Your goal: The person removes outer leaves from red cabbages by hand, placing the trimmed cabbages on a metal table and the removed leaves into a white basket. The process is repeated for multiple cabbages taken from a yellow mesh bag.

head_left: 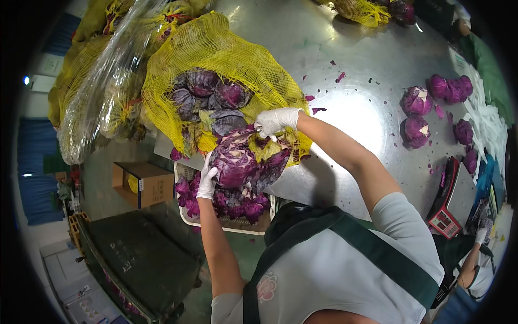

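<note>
My left hand (207, 178), in a white glove, grips the side of a red cabbage (234, 166) whose cut, pale leaf bases face up. A loose dark outer leaf (271, 172) hangs at its right. Just above the cabbage, my right hand (277, 122), also gloved, is closed around what looks like a knife (238, 137); its handle is hidden in the fist. Beyond both hands lies a yellow mesh sack (226, 44), its mouth towards me, with several red cabbages (202, 83) inside. Below the held cabbage, a white plastic crate (243, 231) contains purple leaves (251, 208).
Trimmed cabbages (417, 101) rest on the steel table (364, 52) at right, near a red scale (447, 218). Full mesh sacks (87, 69) are piled left. A cardboard box (156, 188) and a dark green wheeled bin (137, 251) stand left. Another person's arm (469, 263) shows lower right.
</note>
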Demonstrator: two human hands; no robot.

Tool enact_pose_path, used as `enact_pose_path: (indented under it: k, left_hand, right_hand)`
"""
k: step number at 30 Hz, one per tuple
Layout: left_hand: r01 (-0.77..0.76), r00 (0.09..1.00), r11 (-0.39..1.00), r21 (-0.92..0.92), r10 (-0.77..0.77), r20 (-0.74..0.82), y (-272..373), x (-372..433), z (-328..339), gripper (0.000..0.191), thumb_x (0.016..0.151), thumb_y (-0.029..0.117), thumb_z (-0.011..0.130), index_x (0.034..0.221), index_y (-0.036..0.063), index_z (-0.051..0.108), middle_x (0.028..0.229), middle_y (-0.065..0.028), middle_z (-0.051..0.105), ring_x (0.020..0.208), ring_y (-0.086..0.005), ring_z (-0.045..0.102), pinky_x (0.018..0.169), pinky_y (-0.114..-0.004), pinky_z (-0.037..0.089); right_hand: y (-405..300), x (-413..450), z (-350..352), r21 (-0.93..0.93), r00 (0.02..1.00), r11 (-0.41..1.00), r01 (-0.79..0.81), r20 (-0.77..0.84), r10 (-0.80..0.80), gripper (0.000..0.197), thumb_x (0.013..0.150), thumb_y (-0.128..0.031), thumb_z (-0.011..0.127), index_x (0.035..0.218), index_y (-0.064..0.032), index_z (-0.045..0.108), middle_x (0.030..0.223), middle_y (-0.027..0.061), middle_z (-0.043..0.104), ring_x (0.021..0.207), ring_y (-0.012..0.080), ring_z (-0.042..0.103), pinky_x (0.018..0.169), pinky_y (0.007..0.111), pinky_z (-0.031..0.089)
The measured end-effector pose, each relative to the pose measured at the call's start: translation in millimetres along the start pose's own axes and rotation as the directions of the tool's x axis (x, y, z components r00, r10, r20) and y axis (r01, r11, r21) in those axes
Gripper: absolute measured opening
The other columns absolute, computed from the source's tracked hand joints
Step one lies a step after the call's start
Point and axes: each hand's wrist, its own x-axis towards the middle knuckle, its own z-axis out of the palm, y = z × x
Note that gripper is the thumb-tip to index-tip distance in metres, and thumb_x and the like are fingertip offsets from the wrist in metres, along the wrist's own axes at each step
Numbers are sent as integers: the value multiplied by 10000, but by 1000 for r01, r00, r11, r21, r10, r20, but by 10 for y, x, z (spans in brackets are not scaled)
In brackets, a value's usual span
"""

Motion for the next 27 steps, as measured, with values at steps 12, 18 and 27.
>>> enact_pose_path:
  k: [12,18,27]
  left_hand:
    - [-50,996,957,-286,26,-88,-325,-369,-151,794,756,182,682,1427,39,280,1032,-31,580,901,-141,578,860,-311,489]
    - [-19,995,954,-299,-12,-100,-245,-497,112,923,732,201,665,1488,81,150,1465,-98,315,1318,-243,358,1072,-384,329]
    - [74,977,953,-295,-129,-173,-224,-916,208,929,772,354,697,1481,142,136,1463,-94,281,1307,-291,353,958,-488,450]
  right_hand:
    - [337,122,477,544,966,839,-35,-198,168,170,842,-186,548,867,-20,575,693,112,661,446,145,493,382,309,402]
    - [195,-200,954,673,933,739,23,-279,225,288,904,-333,570,971,-56,530,694,80,654,396,112,463,334,265,374]
    - [-298,-332,1699,610,937,791,54,-304,171,648,837,-493,639,1275,-50,461,713,32,573,453,94,481,460,268,418]
